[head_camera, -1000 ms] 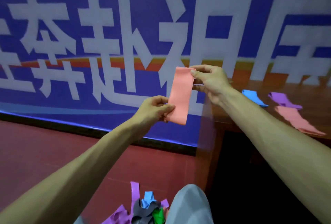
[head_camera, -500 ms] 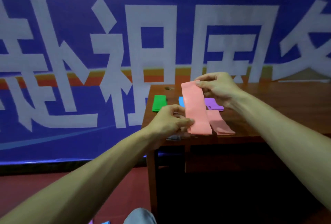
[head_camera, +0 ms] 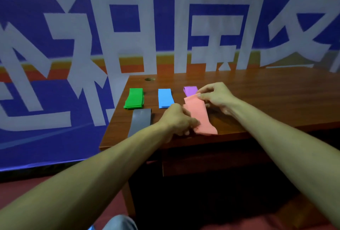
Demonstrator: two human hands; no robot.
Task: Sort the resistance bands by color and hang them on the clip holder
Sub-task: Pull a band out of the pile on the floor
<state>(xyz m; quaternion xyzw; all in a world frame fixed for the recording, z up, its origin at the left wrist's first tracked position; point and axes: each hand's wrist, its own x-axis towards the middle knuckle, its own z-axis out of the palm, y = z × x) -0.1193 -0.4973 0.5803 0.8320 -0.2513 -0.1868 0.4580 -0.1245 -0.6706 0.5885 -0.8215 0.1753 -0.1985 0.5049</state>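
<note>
The table [head_camera: 257,97] is reddish-brown wood with visible grain and a soft sheen where the light catches it. Lying on it, the green band [head_camera: 134,98], the blue band [head_camera: 165,98] and the purple band [head_camera: 190,90] look like thin smooth rubber, matt and flat. The grey band [head_camera: 140,121] has a faint gloss. The pink band [head_camera: 200,115] is the same thin, limp rubbery sheet, matt. Behind, the blue banner [head_camera: 55,64] looks like printed fabric or vinyl, smooth and dull.

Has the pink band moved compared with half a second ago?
Yes. The pink band has come down onto the wooden table, between both hands.
</note>
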